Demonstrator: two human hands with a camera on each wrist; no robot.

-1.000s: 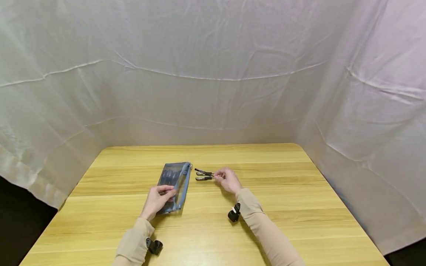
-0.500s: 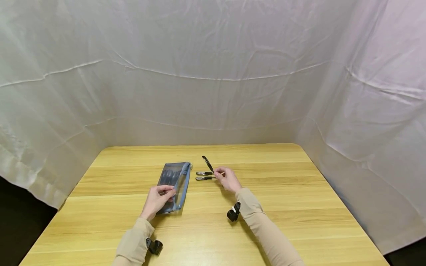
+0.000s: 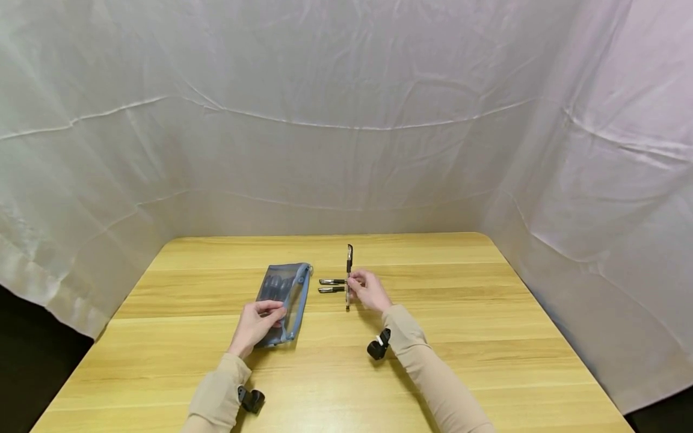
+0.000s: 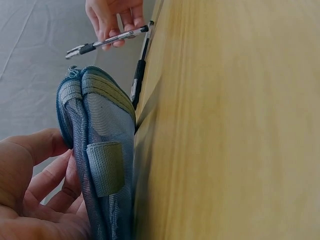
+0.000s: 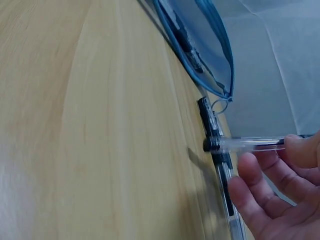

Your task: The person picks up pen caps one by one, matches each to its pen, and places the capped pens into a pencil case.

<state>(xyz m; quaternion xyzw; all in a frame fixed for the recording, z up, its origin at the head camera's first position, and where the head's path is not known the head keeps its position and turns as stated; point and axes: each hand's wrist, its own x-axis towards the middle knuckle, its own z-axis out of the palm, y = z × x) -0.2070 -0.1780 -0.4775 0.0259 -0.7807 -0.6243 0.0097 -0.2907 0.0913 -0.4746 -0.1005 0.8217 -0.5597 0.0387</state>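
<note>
A blue mesh zip pouch lies left of centre, its zipped side gaping, with several dark pens visible inside. My left hand pinches the pouch's near upper edge and lifts it a little; the left wrist view shows thumb and fingers on the mesh side. Between thumb and fingers my right hand holds a clear pen with black cap and grip, above the table, cap pointing away from me. Just left of that hand, two similar pens lie side by side on the table.
A light wood table bears everything, with rounded far corners. Pale grey curtains hang behind it and along both sides. A small metal ring hangs at the pouch's far corner. Small black cameras sit at both wrists.
The pen in my right hand has swung clockwise, from pointing left over the other pens to pointing away from me. The left hand and pouch stay in place.
</note>
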